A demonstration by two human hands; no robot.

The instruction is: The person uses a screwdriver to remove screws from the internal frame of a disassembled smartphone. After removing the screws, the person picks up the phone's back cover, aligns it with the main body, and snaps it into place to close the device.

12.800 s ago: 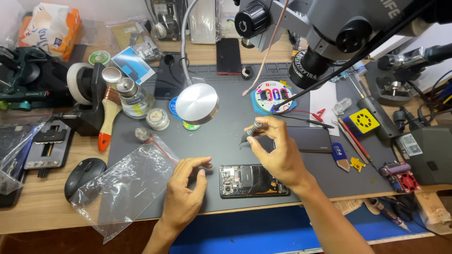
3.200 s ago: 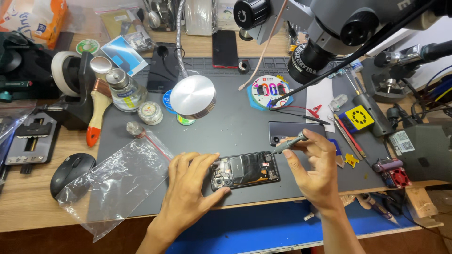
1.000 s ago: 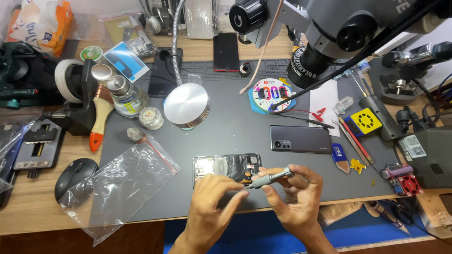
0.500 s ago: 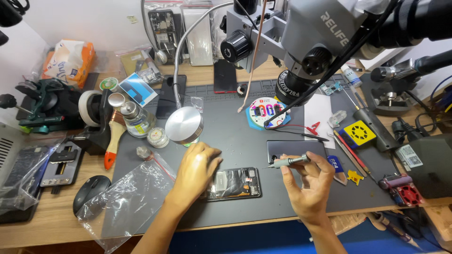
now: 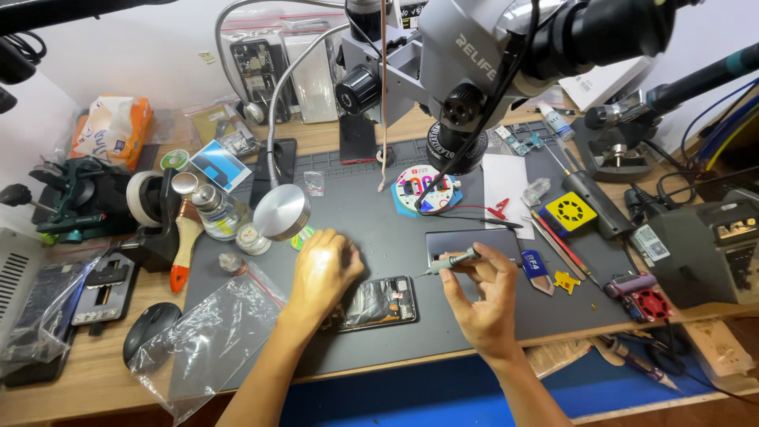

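Above both hands, a large microscope head [image 5: 506, 55] is hung over the grey mat [image 5: 379, 229] that covers the surface. Beyond the left hand [image 5: 322, 273], a round lamp head [image 5: 281, 212] on a bent neck is seen, and to that hand's outer side a clear plastic bag [image 5: 209, 336] lies crumpled. Just beyond the right hand [image 5: 484, 296], a dark phone back [image 5: 473, 245] is laid flat.

Between the hands, the opened phone [image 5: 378, 302] rests on the mat, its inner parts facing up. It is pressed down at its near end by the left hand, which is curled loosely over it with fingers bent (not clamped shut). The small grey screwdriver [image 5: 452, 262] is pinched near its tail by the thumb and fingertips of the right hand, its tip pointing toward the phone but held clear of it.

For this step to be done well, the phone would best be kept pinned flat, and the tip lowered squarely so that slipping is avoided.
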